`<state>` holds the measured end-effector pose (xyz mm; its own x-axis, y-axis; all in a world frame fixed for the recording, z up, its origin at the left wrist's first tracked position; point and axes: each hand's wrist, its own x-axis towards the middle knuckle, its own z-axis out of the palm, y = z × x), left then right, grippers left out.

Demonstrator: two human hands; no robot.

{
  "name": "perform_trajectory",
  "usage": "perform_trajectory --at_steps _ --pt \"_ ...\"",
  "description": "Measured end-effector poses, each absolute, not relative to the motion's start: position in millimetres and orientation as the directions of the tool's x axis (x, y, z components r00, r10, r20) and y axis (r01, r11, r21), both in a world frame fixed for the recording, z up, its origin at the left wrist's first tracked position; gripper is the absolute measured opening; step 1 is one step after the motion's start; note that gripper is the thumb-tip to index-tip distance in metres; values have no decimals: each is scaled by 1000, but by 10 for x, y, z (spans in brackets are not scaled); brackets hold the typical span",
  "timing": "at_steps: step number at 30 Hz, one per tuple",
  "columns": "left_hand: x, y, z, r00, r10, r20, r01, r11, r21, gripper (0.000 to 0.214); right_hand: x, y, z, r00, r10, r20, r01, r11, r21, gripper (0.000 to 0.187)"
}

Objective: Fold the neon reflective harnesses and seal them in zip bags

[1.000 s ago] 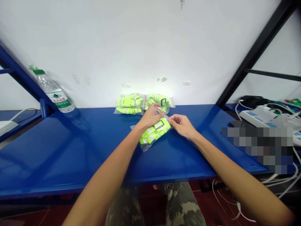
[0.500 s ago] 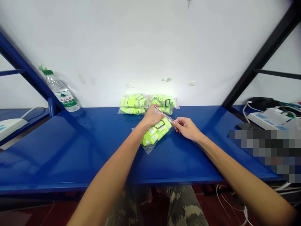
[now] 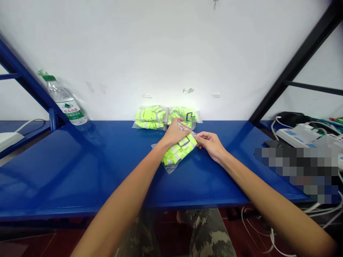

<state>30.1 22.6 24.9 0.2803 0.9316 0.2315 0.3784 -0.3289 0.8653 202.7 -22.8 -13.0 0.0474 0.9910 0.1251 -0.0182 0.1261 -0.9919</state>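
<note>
A clear zip bag [image 3: 178, 152] stuffed with neon yellow reflective straps lies on the blue shelf [image 3: 107, 167] in front of me. My left hand [image 3: 174, 132] pinches the far left end of its red zip strip. My right hand [image 3: 210, 142] pinches the strip's right end, fingers pressed together. Two more filled bags of yellow straps [image 3: 150, 117] [image 3: 186, 116] lie side by side against the white wall just behind my hands.
A water bottle [image 3: 65, 103] with a green cap leans at the back left beside a blue frame post. Power strips and white cables [image 3: 308, 135] crowd the right end of the shelf under a black slanted post. A white device [image 3: 8, 140] sits far left.
My right hand has slid a little along the bag's zip strip toward the left hand. The bag has hardly moved; the view has shifted slightly.
</note>
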Motion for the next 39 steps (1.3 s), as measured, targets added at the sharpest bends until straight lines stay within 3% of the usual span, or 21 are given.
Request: perform_trajectory --at_steps 13,17,19,21,25,28,30,34,39 --pt "360 145 318 368 914 174 409 -326 852 63 2001 -237 -93 29 996 83 -20 84 -996 42" --pt "333 210 341 357 933 40 315 -161 935 55 2004 -274 -91 47 969 243 232 226 -946 34" --pt "304 253 350 362 932 -20 263 -81 961 48 1986 -309 -79 -6 915 404 434 367 -823 27" --pt "264 289 361 354 934 -34 243 -57 968 51 1961 -331 -69 -79 872 483 523 449 -725 24" --pt "199 280 400 358 933 15 335 -144 931 70 1954 -287 -86 -174 944 280 294 321 -900 29" --pt "214 198 445 436 892 116 420 -316 851 73 1998 -233 -120 -134 978 162 147 182 -972 31" --pt "238 144 473 472 866 164 440 -393 808 73 2020 -222 -132 -85 987 133 103 142 -985 29" --pt "232 121 502 494 861 122 485 -389 784 75 1988 -263 -103 -83 992 100 28 102 -994 31" --pt "208 169 472 442 882 164 473 -385 793 72 1923 -321 -47 -138 986 97 78 108 -991 39"
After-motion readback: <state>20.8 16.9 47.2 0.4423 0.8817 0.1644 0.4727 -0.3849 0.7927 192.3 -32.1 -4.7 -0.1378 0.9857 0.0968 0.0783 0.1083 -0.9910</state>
